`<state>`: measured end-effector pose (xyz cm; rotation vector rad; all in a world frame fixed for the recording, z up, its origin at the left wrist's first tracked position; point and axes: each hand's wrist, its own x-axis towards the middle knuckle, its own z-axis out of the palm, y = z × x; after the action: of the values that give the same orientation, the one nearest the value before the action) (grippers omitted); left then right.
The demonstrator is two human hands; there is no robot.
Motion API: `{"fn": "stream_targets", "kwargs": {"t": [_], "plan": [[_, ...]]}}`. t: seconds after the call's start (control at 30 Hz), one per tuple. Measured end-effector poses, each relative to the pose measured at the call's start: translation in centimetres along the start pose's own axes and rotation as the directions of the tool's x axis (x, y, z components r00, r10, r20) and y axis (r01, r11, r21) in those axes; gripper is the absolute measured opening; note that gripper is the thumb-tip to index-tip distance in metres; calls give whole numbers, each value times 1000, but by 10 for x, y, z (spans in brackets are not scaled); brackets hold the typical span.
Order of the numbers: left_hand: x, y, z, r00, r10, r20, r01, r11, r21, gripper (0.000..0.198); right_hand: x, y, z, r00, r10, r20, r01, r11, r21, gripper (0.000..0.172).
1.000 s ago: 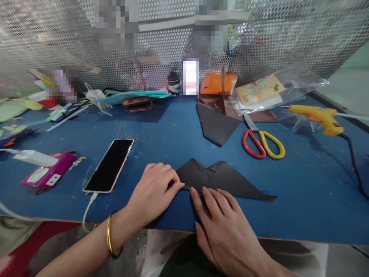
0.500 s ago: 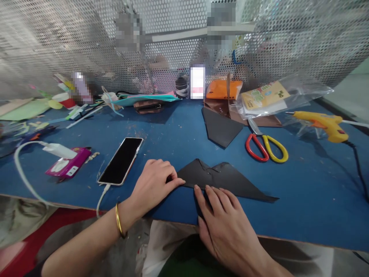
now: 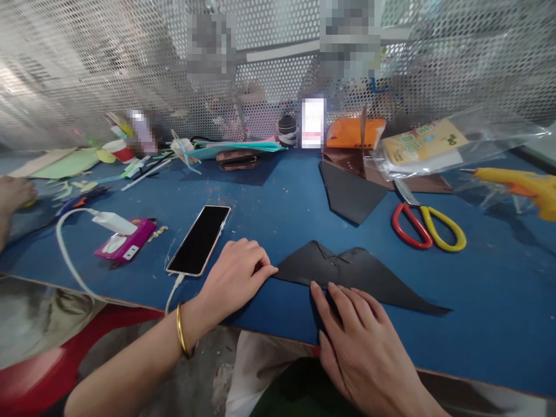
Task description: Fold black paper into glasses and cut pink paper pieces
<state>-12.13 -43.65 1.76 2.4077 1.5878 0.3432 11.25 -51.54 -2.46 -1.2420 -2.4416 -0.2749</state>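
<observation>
A folded piece of black paper (image 3: 360, 272) lies on the blue table (image 3: 278, 202) in front of me, with two raised peaks and a long point to the right. My left hand (image 3: 237, 275) has its fingers curled, thumb and fingertips pinched at the paper's left corner. Along the near edge, my right hand (image 3: 367, 339) rests with fingers stretched out and tips touching the paper. Beyond it lies another dark paper piece (image 3: 351, 194). Red-and-yellow-handled scissors (image 3: 428, 226) are to the right.
Left of my hands are a phone (image 3: 200, 240) on a cable and a purple packet (image 3: 128, 240) with a white charger on it. A yellow glue gun (image 3: 516, 179) lies right. Another person's hand (image 3: 15, 194) is at the far left. A perforated metal screen (image 3: 269, 75) stands behind.
The view has turned slightly left. My left hand has slid a little left along the paper to its corner. Another person's hand has come in at the left edge.
</observation>
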Motion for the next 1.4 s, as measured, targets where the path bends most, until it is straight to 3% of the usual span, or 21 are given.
{"fn": "stream_targets", "kwargs": {"t": [0.2, 0.33, 0.47, 0.57, 0.63, 0.73, 0.8, 0.87, 0.93, 1.07, 1.4], "plan": [[-3, -1, 2, 998, -51, -30, 49, 998, -50, 24, 0, 0, 0, 1000, 6, 16, -6, 1000, -3, 49], [-3, 2, 0, 999, -38, 2, 38, 999, -5, 21, -1, -1, -1, 1000, 7, 16, -7, 1000, -1, 49], [-6, 0, 0, 996, -70, -49, 73, 996, 53, 23, -1, -1, -2, 1000, 18, 24, -18, 1000, 7, 50], [-13, -4, 3, 983, -112, -148, 123, 990, 68, 15, -1, -1, -3, 999, 20, 28, -20, 1000, 8, 50], [-23, 0, 7, 952, -100, -291, 137, 985, 109, 3, 0, -2, -3, 999, 23, 22, -23, 1000, 5, 49], [-42, 17, 18, 865, 110, -489, -9, 979, 204, 23, 0, -2, -2, 1000, 19, 16, -19, 1000, 1, 49], [-53, 34, 28, 834, 357, -421, -272, 930, 248, 34, 0, -2, -1, 1000, 11, 8, -11, 1000, -2, 49], [-59, 50, 38, 843, 444, -303, -360, 885, 294, 39, -1, -2, -1, 1000, 10, -11, -10, 1000, -10, 49], [-60, 61, 45, 868, 428, -252, -341, 882, 324, 43, -2, -2, -1, 1000, 10, -25, -10, 1000, -17, 49], [-56, 68, 54, 893, 373, -252, -281, 899, 336, 47, -2, -1, -1, 1000, 5, -29, -5, 1000, -6, 47], [-52, 70, 54, 929, 297, -222, -232, 932, 278, 59, -2, -1, 0, 1000, 9, -9, -9, 1000, 22, 47]]}}
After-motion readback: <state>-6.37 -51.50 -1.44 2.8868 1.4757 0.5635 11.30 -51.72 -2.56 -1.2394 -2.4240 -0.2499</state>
